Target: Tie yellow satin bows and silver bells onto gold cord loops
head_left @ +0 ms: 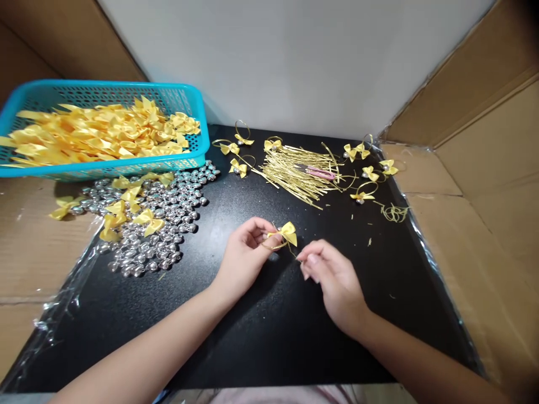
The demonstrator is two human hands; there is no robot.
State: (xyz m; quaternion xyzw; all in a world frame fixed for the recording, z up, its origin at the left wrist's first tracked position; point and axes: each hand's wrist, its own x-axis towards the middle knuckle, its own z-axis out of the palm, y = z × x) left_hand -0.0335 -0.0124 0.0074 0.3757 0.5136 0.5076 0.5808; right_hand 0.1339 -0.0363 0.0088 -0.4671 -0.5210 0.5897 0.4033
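Over the middle of the black table, my left hand (248, 249) pinches a yellow ribbon bow (288, 233) between thumb and fingers. A loop of gold cord (275, 246) comes off the bow under my thumb. To its right, my right hand (330, 275) is closed in a pinch on the thin loose end of a cord (292, 252) that runs from the bow. The part inside my fingertips is hidden. Whether a silver bead sits on this bow I cannot tell.
A turquoise basket (101, 169) full of yellow bows stands back left. Silver beads (147, 247) with several bows spread before it. Gold cord strips (295, 174) and pink tweezers (320, 173) lie at the back, between finished-looking looped bows (362, 196). Cardboard walls (463, 112) flank the table (269, 336).
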